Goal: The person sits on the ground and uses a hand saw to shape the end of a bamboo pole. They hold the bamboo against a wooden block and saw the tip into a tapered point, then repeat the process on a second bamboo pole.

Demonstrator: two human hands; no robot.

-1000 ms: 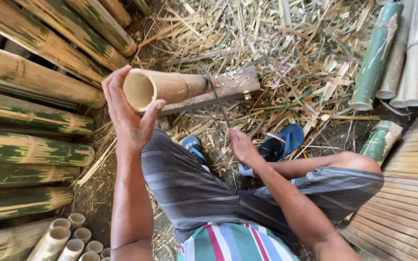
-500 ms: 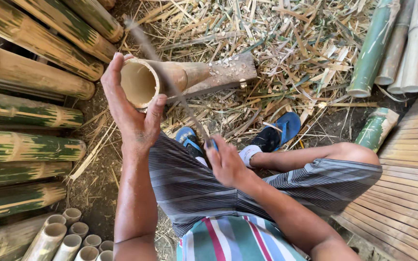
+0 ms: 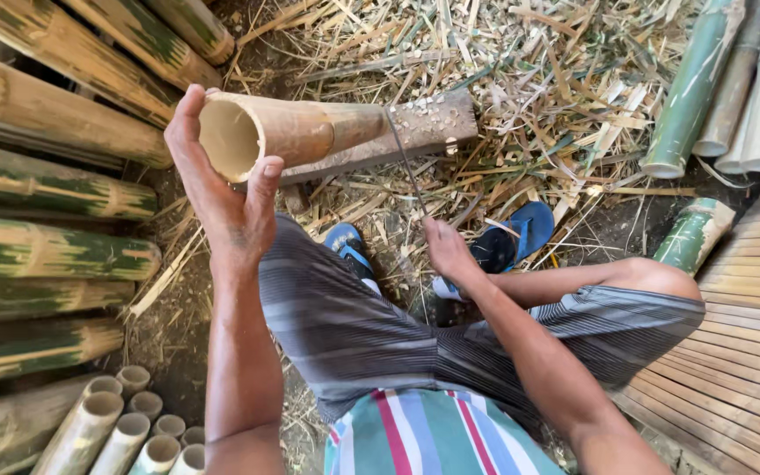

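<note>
- My left hand [image 3: 222,189] wraps the open end of a short bamboo tube [image 3: 283,132], thumb on the near rim and fingers behind it; the bore is hollow, nothing in it.
- The tube's far end rests on a chopped wooden block [image 3: 424,127], my landmark, which lies on the ground among bamboo shavings [image 3: 538,79].
- My right hand [image 3: 446,251], on my side of the block, is closed on the handle of a thin blade [image 3: 405,163], whose tip reaches up to where tube meets block.
- Left of the block: long green-and-yellow bamboo poles [image 3: 54,185], stacked. Nearer me and left, a cluster of cut tubes [image 3: 125,431], ends open and empty.
- Right of the block: more green poles [image 3: 705,88]; flat bamboo slats [image 3: 741,352] below them.
- Blue sandals [image 3: 512,237] sit just on my side of the block.
- Since half a second ago: the right hand has moved from over my thigh towards the block; the blade now points at the tube.
</note>
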